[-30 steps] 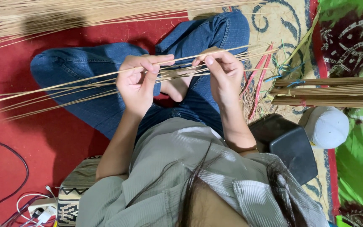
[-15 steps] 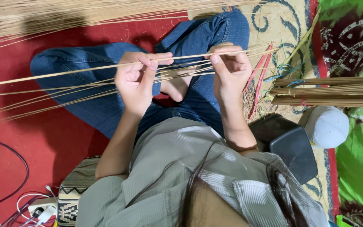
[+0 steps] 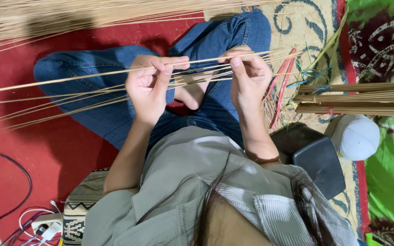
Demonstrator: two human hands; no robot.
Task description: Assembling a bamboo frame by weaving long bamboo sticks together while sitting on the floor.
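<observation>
I sit cross-legged in blue jeans (image 3: 106, 86) on a red mat. My left hand (image 3: 150, 89) and my right hand (image 3: 248, 77) both pinch a fan of thin tan sticks (image 3: 60, 102) that stretches out to the left across my knee. One single stick (image 3: 92, 74) lies higher than the others, held between the fingertips of both hands. The sticks' right ends poke out past my right hand.
A loose heap of the same sticks (image 3: 92, 16) lies along the top. A tied bundle (image 3: 356, 98) sits at the right, beside red strips (image 3: 281, 86), a white cap (image 3: 356, 136) and a black box (image 3: 318, 159). Cables and a power strip (image 3: 42, 223) lie bottom left by a patterned cushion (image 3: 80, 205).
One stick has been lifted apart from the fan and now sits above it. Both hands have shifted slightly upward, fingertips closing on that stick.
</observation>
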